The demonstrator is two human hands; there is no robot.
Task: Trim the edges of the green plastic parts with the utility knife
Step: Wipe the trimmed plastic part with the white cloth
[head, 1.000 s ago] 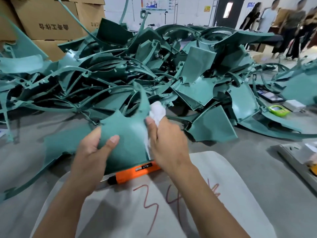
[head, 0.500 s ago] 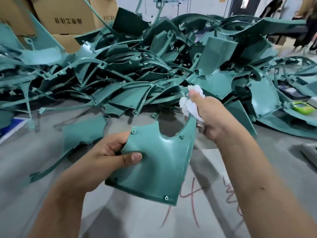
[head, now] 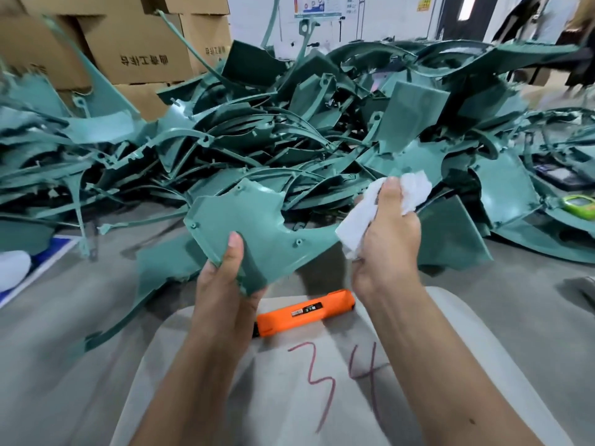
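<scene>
Left hand (head: 225, 284) grip on smooth green panel (head: 257, 226); right hand (head: 386, 239), crumpled white cloth (head: 415, 188).

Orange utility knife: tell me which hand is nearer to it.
Left, narrowly. The left hand holds the green plastic part just above the orange utility knife's left end. The right hand, gripping a white cloth, is higher, its wrist near the knife's right end.

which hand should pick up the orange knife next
Probably the right hand: it hovers just above the orange utility knife and holds only a crumpled white cloth, easy to drop. The left hand is gripping the green plastic panel.
</scene>
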